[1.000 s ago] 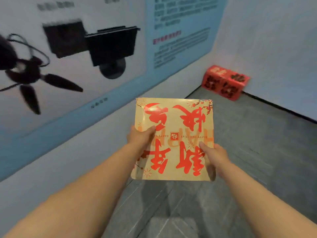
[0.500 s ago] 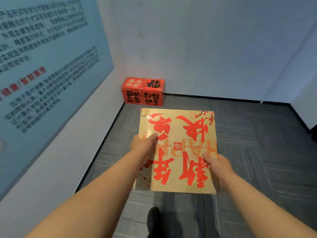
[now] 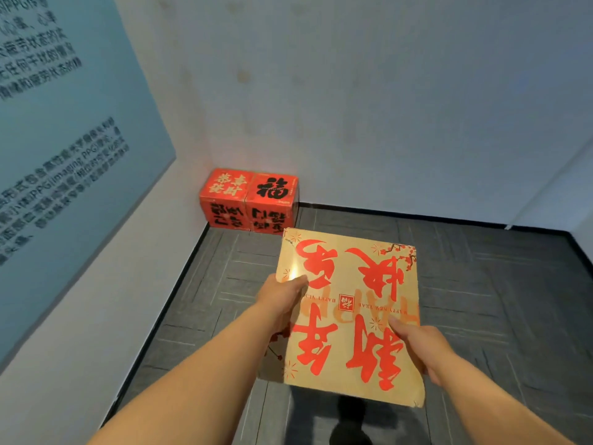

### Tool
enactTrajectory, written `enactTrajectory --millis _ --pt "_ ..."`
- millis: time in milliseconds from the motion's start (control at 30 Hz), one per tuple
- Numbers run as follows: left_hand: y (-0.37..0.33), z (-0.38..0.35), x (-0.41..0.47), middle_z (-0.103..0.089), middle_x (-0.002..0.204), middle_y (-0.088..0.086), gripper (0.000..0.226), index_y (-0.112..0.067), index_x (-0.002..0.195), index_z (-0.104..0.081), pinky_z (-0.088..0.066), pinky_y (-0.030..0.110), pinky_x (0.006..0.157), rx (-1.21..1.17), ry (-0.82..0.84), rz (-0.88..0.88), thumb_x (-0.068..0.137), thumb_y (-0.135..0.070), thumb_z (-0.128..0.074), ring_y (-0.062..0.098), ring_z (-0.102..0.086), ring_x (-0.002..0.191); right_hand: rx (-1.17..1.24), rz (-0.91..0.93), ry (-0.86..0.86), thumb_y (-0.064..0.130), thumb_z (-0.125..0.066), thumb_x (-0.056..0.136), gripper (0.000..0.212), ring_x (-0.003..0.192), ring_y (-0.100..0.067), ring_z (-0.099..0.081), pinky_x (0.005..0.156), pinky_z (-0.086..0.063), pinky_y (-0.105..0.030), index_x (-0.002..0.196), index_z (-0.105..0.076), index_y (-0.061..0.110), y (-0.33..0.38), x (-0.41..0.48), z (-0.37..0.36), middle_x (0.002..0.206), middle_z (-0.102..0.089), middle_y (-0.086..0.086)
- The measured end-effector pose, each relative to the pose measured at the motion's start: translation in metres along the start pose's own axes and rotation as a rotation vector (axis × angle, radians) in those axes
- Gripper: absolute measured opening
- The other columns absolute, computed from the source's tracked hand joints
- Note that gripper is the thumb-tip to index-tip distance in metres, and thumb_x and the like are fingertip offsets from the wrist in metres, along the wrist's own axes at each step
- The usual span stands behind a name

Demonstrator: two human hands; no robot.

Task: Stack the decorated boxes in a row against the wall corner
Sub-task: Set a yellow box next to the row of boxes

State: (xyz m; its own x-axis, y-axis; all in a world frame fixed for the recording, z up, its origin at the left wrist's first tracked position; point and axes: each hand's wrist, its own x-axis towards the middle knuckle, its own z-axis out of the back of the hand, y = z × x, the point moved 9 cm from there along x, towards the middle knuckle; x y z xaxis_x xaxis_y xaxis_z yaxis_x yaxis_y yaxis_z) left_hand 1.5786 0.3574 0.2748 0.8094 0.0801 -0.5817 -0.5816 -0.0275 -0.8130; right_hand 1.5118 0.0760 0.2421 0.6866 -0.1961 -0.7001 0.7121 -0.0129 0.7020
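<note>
A gold box (image 3: 349, 309) with large red characters on its top is held in the air in front of me. My left hand (image 3: 282, 297) grips its left side with the thumb on top. My right hand (image 3: 417, 348) grips its right side, thumb on top as well. Two red boxes with black and gold characters sit side by side on the floor in the wall corner: the left red box (image 3: 224, 197) touches the side wall, the right red box (image 3: 272, 200) stands next to it against the back wall.
A blue poster with text (image 3: 64, 149) covers the left wall. The white back wall (image 3: 385, 107) meets dark grey floor tiles (image 3: 497, 284) at a black skirting. Part of a dark shoe (image 3: 349, 422) shows below the gold box.
The view has swung from the left wall to face the corner and come closer. The red boxes now appear larger and just beyond the gold box. Both hands keep their grip.
</note>
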Motion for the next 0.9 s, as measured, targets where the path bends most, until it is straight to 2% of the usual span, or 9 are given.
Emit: enactTrajectory --millis 133,233,300,367,467,633,700,767,900 --pt "-0.049 -0.025 0.095 -0.070 0.109 0.010 0.045 -0.011 0.118 -0.058 -0.058 0.037 0.072 0.016 -0.056 0.022 0.077 -0.026 -0.069 0.025 -0.069 0.087 -0.003 -0.008 0.084 0.027 -0.071 0.088 0.027 0.083 -0.034 -0.074 0.072 -0.057 -0.044 0.105 -0.068 0.005 0.075 0.098 -0.005 0.090 -0.077 -0.015" --pt "-0.083 -0.036 0.154 -0.070 0.093 0.007 0.025 -0.012 0.107 -0.059 -0.053 0.030 0.061 0.008 -0.123 0.044 0.083 -0.014 -0.064 0.020 -0.065 0.073 -0.042 -0.005 0.094 0.026 -0.069 0.089 0.026 0.082 -0.035 -0.074 0.067 -0.055 -0.042 0.104 -0.067 0.005 0.127 0.164 -0.008 0.088 -0.077 -0.016" --pt "-0.106 -0.049 0.192 -0.067 0.087 0.005 0.018 -0.013 0.105 -0.058 -0.052 0.027 0.056 -0.006 -0.116 0.059 0.087 -0.010 -0.060 0.017 -0.062 0.069 -0.050 -0.003 0.100 0.033 -0.071 0.087 0.036 0.083 -0.034 -0.073 0.065 -0.052 -0.040 0.108 -0.064 0.005 0.158 0.202 -0.009 0.089 -0.076 -0.015" --pt "-0.125 -0.062 0.227 -0.069 0.096 0.009 0.026 -0.011 0.112 -0.056 -0.057 0.033 0.062 -0.048 -0.098 0.098 0.086 -0.008 -0.060 0.021 -0.067 0.076 -0.065 -0.011 0.077 0.039 -0.074 0.083 0.050 0.083 -0.032 -0.074 0.069 -0.055 -0.042 0.117 -0.058 0.007 0.189 0.240 -0.007 0.094 -0.076 -0.014" --pt "-0.152 -0.069 0.277 -0.070 0.104 0.012 0.036 -0.013 0.113 -0.055 -0.059 0.047 0.080 -0.103 -0.115 0.143 0.078 -0.012 -0.064 0.030 -0.071 0.090 -0.074 -0.007 0.113 0.032 -0.067 0.090 0.033 0.083 -0.032 -0.075 0.078 -0.058 -0.052 0.116 -0.061 0.013 0.235 0.287 -0.019 0.096 -0.076 -0.013" --pt "-0.175 -0.066 0.410 -0.068 0.108 0.016 0.062 -0.009 0.112 -0.045 -0.056 0.054 0.087 -0.110 -0.150 0.192 0.056 -0.023 -0.067 0.033 -0.068 0.095 -0.082 -0.099 0.146 0.027 -0.066 0.092 0.028 0.087 -0.035 -0.074 0.081 -0.057 -0.050 0.115 -0.065 0.010 0.295 0.373 -0.045 0.095 -0.077 -0.015" --pt "-0.194 -0.067 0.460 -0.066 0.109 0.018 0.066 -0.012 0.112 -0.039 -0.054 0.051 0.086 -0.107 -0.166 0.221 0.055 -0.024 -0.069 0.036 -0.066 0.097 -0.090 -0.136 0.115 0.030 -0.067 0.091 0.033 0.090 -0.037 -0.073 0.088 -0.054 -0.053 0.116 -0.065 0.009 0.313 0.414 -0.055 0.096 -0.076 -0.016" --pt "-0.222 -0.069 0.505 -0.066 0.109 0.016 0.063 -0.008 0.117 -0.045 -0.054 0.046 0.086 -0.059 -0.152 0.212 0.061 -0.023 -0.068 0.033 -0.066 0.099 -0.056 -0.173 0.113 0.038 -0.067 0.088 0.039 0.096 -0.038 -0.071 0.096 -0.050 -0.057 0.116 -0.064 0.011 0.332 0.454 -0.069 0.098 -0.076 -0.016" --pt "-0.257 -0.064 0.592 -0.062 0.111 0.007 0.053 -0.013 0.126 -0.043 -0.051 0.035 0.084 0.029 -0.176 0.235 0.079 -0.019 -0.065 0.027 -0.062 0.100 -0.094 -0.241 0.089 0.053 -0.071 0.069 0.065 0.100 -0.036 -0.069 0.098 -0.047 -0.056 0.119 -0.064 0.013 0.373 0.533 -0.089 0.101 -0.076 -0.013"
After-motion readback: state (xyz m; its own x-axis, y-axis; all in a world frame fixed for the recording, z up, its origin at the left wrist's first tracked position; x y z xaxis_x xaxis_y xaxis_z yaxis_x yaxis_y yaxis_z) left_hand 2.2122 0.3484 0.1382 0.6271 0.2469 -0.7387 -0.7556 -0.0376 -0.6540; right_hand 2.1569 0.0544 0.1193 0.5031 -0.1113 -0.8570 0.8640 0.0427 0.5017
